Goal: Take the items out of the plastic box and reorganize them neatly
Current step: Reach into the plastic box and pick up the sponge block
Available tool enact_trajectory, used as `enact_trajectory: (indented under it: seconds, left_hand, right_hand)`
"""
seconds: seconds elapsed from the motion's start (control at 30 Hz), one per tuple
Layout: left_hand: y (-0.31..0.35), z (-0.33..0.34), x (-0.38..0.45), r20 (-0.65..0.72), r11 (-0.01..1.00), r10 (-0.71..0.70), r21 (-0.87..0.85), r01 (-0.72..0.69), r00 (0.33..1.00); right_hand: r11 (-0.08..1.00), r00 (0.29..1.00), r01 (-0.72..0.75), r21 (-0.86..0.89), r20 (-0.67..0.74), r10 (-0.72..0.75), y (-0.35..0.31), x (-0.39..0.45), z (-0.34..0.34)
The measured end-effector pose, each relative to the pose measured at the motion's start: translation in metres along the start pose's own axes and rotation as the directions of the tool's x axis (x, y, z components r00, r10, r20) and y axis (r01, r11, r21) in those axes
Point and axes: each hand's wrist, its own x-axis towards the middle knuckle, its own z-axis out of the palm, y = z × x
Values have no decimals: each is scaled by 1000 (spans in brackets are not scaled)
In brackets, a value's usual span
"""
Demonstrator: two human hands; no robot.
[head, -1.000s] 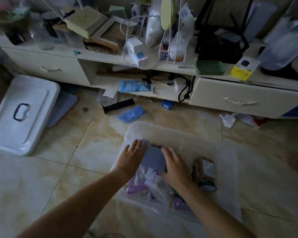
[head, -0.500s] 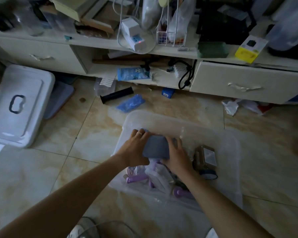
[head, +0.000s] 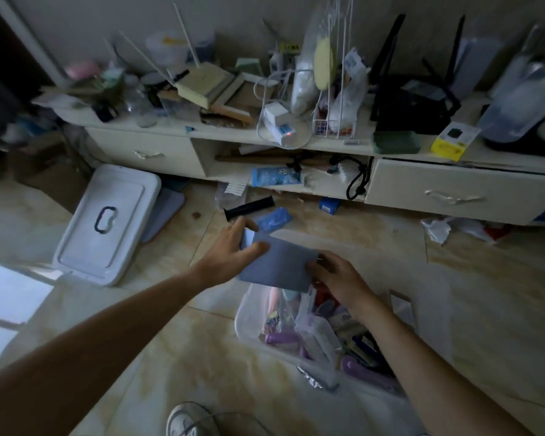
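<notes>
— What had moved since the moment before?

— Both my hands had lifted the flat blue-grey piece (head: 279,267) up out of the plastic box (head: 434,297); half a second earlier it sat low among the things inside, and now it hung above the box's upper left corner, tilted, near the middle of the frame.

— How were you holding it?

— My left hand (head: 230,250) pinched its upper left edge, thumb on the face and fingers behind. My right hand (head: 339,280) gripped the lower right edge with curled fingers.

— And the box itself?

— It lay on the tiled floor (head: 177,357) at lower right, still full: purple tubes (head: 282,338), clear packets (head: 315,333) and small boxes heaped together. I could not tell what most of them were.

— What lay around it?

— Just above my left hand were a blue bag (head: 274,219) and a black cylinder (head: 249,207). At middle left lay the white lid (head: 107,225) with its dark handle. Across the top ran the cluttered low cabinet (head: 453,193), and my shoe (head: 188,420) showed at the bottom edge.
</notes>
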Motion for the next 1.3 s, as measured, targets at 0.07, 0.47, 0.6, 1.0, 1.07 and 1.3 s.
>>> enact_trajectory:
  seconds: [0.07,0.47,0.6,1.0,1.07,1.3]
  left_hand:
    - [-10,-16,-1,-104,1000,26,18,-25,994]
    - [-130,0,56,-412,888,-252,261,379,876]
    - [-153,44,102,-275,803,-380,375,463,883]
    - [-170,107,168,-155,736,-481,464,493,863]
    - [-173,110,167,-149,732,-488,466,496,860]
    - [-182,118,161,-129,712,-542,454,535,830]
  right_hand:
    - [1000,1000,-3,24,16,3,-12,7,19]
    - [920,984,-73,-386,-178,4,49,84,49]
    - [759,998,-45,-650,-53,13,72,107,23]
    - [608,996,79,-790,83,-21,108,121,-11]
    - [607,997,77,-791,74,-30,112,122,-7]
    - [549,992,93,-831,30,-122,117,120,11]
